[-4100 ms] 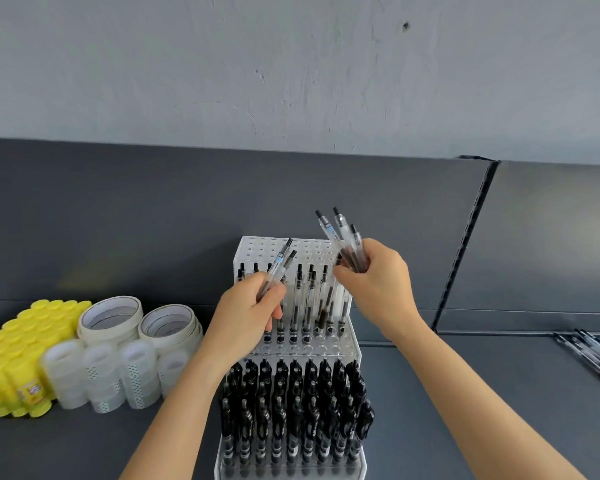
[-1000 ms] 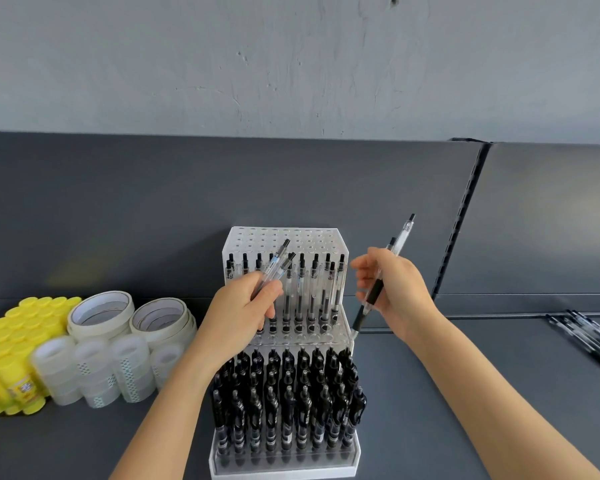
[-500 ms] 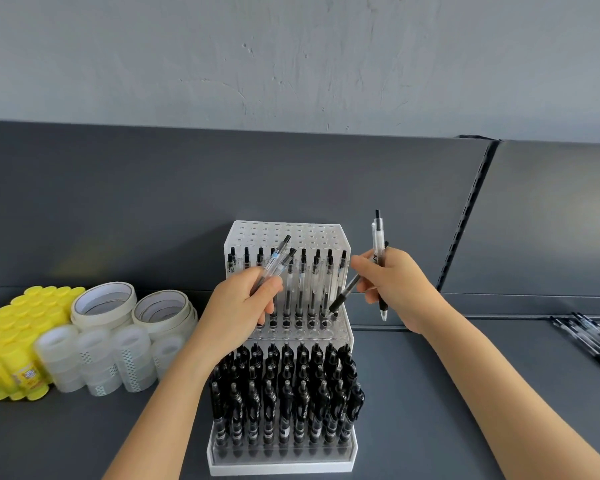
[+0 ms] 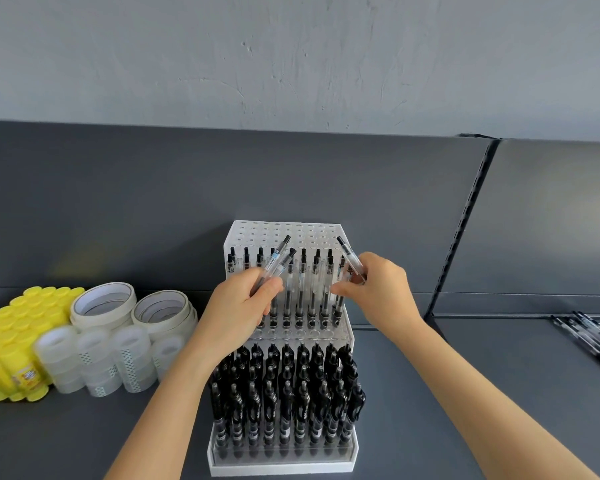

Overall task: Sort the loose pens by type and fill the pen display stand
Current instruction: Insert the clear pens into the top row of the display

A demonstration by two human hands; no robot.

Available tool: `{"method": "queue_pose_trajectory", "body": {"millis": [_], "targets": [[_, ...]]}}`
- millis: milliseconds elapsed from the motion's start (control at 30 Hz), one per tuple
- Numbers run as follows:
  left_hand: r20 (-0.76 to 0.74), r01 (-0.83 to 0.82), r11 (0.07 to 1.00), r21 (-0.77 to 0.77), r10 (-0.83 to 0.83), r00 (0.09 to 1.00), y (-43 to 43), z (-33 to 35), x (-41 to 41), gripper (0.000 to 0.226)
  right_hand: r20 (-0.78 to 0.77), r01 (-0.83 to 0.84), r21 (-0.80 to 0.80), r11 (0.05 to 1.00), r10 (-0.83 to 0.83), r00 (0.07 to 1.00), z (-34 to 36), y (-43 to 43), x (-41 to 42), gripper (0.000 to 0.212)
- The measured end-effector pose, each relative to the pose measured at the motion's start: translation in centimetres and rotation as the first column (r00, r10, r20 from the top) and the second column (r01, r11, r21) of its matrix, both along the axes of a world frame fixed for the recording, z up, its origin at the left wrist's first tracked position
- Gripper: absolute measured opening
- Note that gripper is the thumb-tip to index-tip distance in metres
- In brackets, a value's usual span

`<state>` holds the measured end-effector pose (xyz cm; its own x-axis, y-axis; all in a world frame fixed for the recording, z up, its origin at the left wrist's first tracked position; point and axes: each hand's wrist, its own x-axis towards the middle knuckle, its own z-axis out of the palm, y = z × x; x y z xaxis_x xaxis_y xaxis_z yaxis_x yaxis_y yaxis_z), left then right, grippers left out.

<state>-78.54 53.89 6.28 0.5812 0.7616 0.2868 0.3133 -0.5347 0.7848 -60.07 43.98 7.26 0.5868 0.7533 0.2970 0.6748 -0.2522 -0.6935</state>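
Both hands work at the stand: left hand (image 4: 243,303) curls round two clear-barrelled pens (image 4: 274,266), right hand (image 4: 378,289) pinches a single clear pen (image 4: 349,254). Dark grey shelf (image 4: 465,393) carries the tiered clear acrylic pen display stand (image 4: 284,230), its front tier packed with upright black pens (image 4: 284,393) and a row of upright clear pens (image 4: 309,289) behind. Loose dark pens (image 4: 593,337) lie flat far right. The left pair leans black ends up-right; the single one tilts black end up-left, tip down at the row's right end.
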Motion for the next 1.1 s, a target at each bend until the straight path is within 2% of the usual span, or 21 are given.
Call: {"method": "queue_pose_trajectory", "body": {"millis": [100,300,400,500,567,633,733,767,800,900,967,1100], "targets": [[-0.006,-0.007,1.000,-0.002,0.007,1.000,-0.1,-0.2,-0.1,0.036,-0.034,0.017,0.051,0.999,-0.016,0.999,-0.2,-0.3,-0.2,0.035],[0.002,-0.004,0.999,-0.031,0.004,1.000,-0.3,-0.2,-0.2,0.034,0.028,-0.011,-0.003,1.000,0.011,1.000,-0.3,0.0,-0.5,0.035],[0.012,-0.003,0.999,-0.041,0.003,1.000,-0.2,-0.3,-0.5,0.035,-0.006,-0.015,0.002,1.000,0.015,1.000,-0.3,0.0,-0.3,0.038],[0.029,0.003,1.000,-0.024,-0.002,1.000,-0.3,-0.2,-1.0,0.032,-0.037,-0.010,0.008,1.000,0.011,0.999,0.0,-0.5,-0.1,0.032],[0.060,0.001,0.999,-0.040,0.001,0.998,-0.4,0.0,-1.6,0.025,-0.107,0.027,0.062,0.998,-0.020,0.994,0.6,-0.8,-0.1,0.033],[0.103,-0.005,0.997,-0.072,0.013,0.995,-0.3,0.1,-2.2,0.024,-0.255,0.082,0.173,0.982,-0.036,0.966,1.4,-0.9,-0.4,0.034],[0.154,-0.041,0.996,-0.083,0.053,0.987,0.0,0.2,-3.1,0.024,-0.552,0.118,0.330,0.937,0.090,0.829,2.9,-0.9,-1.7,0.024],[0.168,-0.055,0.995,-0.083,0.068,0.984,0.1,0.2,-3.4,0.024,-0.599,0.106,0.361,0.926,0.144,0.788,3.4,-0.8,-2.4,0.022],[0.185,-0.068,0.994,-0.084,0.083,0.979,0.3,0.2,-3.6,0.024,-0.597,0.080,0.364,0.928,0.167,0.785,3.7,-0.7,-3.0,0.022],[0.240,-0.095,0.990,-0.105,0.118,0.964,0.7,-0.1,-4.1,0.021,-0.454,0.001,0.263,0.965,0.123,0.883,4.1,0.1,-4.7,0.030],[0.316,-0.087,0.986,-0.143,0.129,0.940,0.8,-0.2,-4.4,0.020,-0.419,-0.056,0.229,0.972,0.150,0.895,3.9,0.9,-5.7,0.032],[0.424,-0.093,0.981,-0.171,0.159,0.892,1.3,-0.5,-4.7,0.017,-0.369,-0.196,0.162,0.967,0.243,0.897,3.1,2.3,-7.0,0.016]]}}
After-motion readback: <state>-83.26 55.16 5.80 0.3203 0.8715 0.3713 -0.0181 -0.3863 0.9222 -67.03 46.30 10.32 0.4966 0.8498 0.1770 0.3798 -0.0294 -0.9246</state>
